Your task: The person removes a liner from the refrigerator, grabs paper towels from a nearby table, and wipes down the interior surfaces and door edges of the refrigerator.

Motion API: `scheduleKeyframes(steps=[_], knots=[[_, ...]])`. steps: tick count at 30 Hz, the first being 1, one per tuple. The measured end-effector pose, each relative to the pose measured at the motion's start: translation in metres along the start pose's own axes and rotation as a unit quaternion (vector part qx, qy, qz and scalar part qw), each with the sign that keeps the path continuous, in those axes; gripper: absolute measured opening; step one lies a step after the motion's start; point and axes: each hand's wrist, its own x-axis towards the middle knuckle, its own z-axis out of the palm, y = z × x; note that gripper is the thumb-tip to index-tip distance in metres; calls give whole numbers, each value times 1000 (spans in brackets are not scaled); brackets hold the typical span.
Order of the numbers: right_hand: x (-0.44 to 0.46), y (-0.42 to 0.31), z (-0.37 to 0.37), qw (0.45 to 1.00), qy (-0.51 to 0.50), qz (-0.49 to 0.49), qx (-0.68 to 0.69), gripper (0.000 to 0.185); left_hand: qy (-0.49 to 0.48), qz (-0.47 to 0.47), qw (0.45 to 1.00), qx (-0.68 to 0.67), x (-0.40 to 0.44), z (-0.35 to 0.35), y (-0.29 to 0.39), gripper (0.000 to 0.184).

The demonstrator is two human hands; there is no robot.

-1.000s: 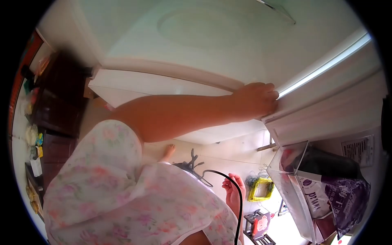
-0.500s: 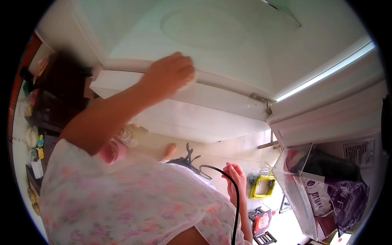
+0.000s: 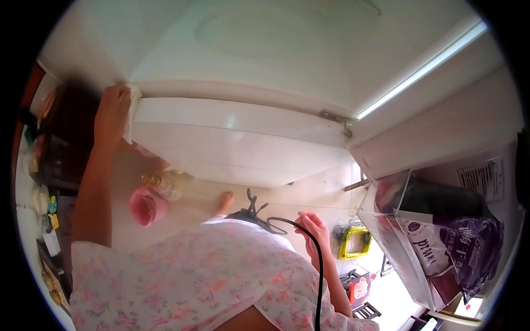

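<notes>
At the left end of the white door panel [image 3: 237, 149], my left hand [image 3: 114, 107] is closed on a white cloth [image 3: 133, 110], which hangs over the panel's corner. The arm reaches up along the left side. My right hand [image 3: 311, 226] is lower down, right of centre, with its fingers loosely curled and apart and nothing visible in them. A black cable [image 3: 319, 265] passes close to it. Above the panel is a pale, smooth interior [image 3: 259, 49], with a metal hinge [image 3: 337, 117] at the panel's right end.
A pink bin [image 3: 148, 207] and bottles [image 3: 164, 186] stand on the floor at left, near dark furniture [image 3: 66, 132]. To the right are a clear box [image 3: 406, 259] with a purple bag [image 3: 475, 248], a yellow frame [image 3: 354, 244] and a small dark chair [image 3: 365, 310].
My left hand has swept from the panel's right end to its left end. The cloth now shows clearly in it. The bin has come into view, and my right hand has barely moved.
</notes>
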Motion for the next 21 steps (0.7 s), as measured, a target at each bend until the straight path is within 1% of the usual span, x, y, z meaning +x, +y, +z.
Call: scheduleKeyframes(steps=[1,2,4,5,7,8,10,11,12,13,15,16,18,19,21], knots=[[-1,1,-4,1000,2,-1,4,15,-23,-23,999,18,-1,-3,8,15],[-2,4,-8,1000,3,-2,8,15,-24,-20,999,17,-6,-4,18,15],[-3,7,-15,1000,11,-7,18,14,-83,22,996,-35,-12,-1,41,17],[-6,7,-17,1000,11,-7,19,14,-94,45,994,-40,-13,5,56,14],[-9,6,-17,999,25,-16,32,14,-137,71,978,-141,-18,22,97,10],[-9,7,-18,999,25,-16,33,14,-123,95,969,-191,-22,39,121,12],[-12,8,-20,999,25,-23,42,13,-137,164,946,-244,-22,60,174,12],[-13,8,-19,998,27,-26,43,13,-143,204,938,-239,-19,71,199,11],[-16,9,-19,998,32,-29,49,13,-171,211,923,-272,-17,83,222,10],[-19,9,-18,997,39,-32,54,13,-173,238,908,-297,-15,97,245,9],[-26,12,-17,996,50,-39,59,13,-118,333,888,-296,-11,119,283,9],[-30,13,-17,995,57,-44,64,13,-119,333,886,-301,-10,131,296,9],[-38,15,-18,994,75,-32,70,14,-17,397,893,-209,-12,143,312,13],[-42,17,-20,993,77,-34,78,14,-34,429,887,-165,-13,143,310,16],[-47,25,-22,993,80,-33,84,14,-59,431,885,-165,-15,139,303,15]])
